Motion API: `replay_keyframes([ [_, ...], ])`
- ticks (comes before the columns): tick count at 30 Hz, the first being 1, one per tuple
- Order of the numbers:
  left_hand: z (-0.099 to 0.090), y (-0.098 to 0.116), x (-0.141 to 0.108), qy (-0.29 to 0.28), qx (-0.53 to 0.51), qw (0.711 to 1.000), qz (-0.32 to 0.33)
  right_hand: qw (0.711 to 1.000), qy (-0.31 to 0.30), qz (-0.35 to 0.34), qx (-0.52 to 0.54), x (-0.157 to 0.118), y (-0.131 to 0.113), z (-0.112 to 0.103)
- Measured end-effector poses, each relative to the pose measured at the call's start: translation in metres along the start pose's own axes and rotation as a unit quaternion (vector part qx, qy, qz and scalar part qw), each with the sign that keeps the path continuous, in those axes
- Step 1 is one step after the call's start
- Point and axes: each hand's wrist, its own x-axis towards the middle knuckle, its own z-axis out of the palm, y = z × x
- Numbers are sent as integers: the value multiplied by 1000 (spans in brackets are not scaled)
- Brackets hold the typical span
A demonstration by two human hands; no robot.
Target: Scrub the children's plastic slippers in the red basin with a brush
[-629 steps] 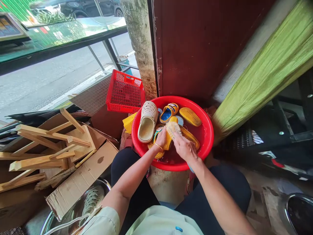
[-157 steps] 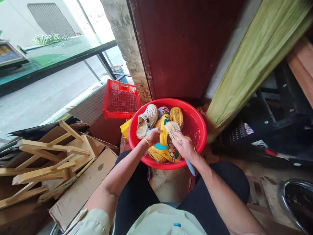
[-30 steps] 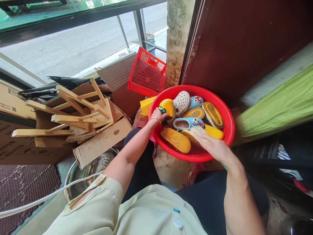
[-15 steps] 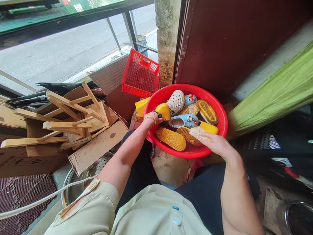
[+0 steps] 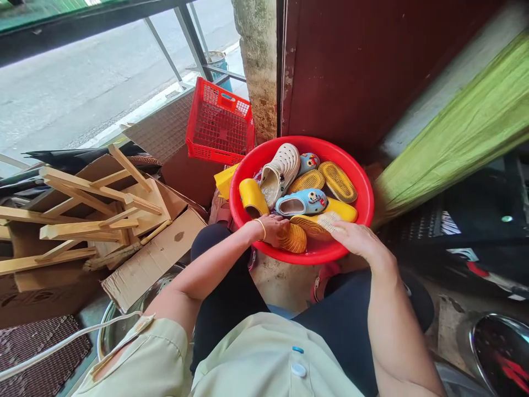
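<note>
Inside a red basin (image 5: 367, 193) lie several shoes. My left hand (image 5: 273, 229) is closed on a yellow-soled shoe (image 5: 294, 239), its sole turned up, at the near side of the basin. A pale bristled scrubbing brush (image 5: 329, 221) is in my right hand (image 5: 359, 238), held over another upturned yellow sole (image 5: 309, 226). Between the hands and the far rim are a blue clog (image 5: 303, 202) with a cartoon figure and a white clog (image 5: 285, 165). On the left side a yellow clog (image 5: 252, 197) leans on the basin wall. Another upturned sole (image 5: 338, 182) rests at the right.
A red plastic crate (image 5: 221, 124) stands behind the basin. At left, wooden stools (image 5: 119, 204) lie upturned over cardboard (image 5: 157, 256). Green cloth (image 5: 458, 132) hangs at right. A metal pot (image 5: 498, 353) holds dark liquid at lower right.
My left hand has let go of the yellow clog at the left of the basin and moved nearer to grip the yellow-soled shoe. My right hand still holds the brush. The view has shifted right.
</note>
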Motion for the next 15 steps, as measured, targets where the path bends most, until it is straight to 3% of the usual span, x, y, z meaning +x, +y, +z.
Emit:
replay_keyframes([
  [3,19,11,12,-9,73,997,-3,1000,-14,-3,4,4,-6,-1],
  [6,21,16,18,-1,96,995,9,1000,0,-4,10,6,-12,-4],
  [10,-2,3,12,10,32,998,50,999,37,-12,22,5,-12,-8],
  [13,-23,-14,4,97,-68,991,67,998,58,-4,25,5,-7,-8],
  [15,-33,-21,1,163,-172,969,70,997,70,-10,32,6,-3,-8],
])
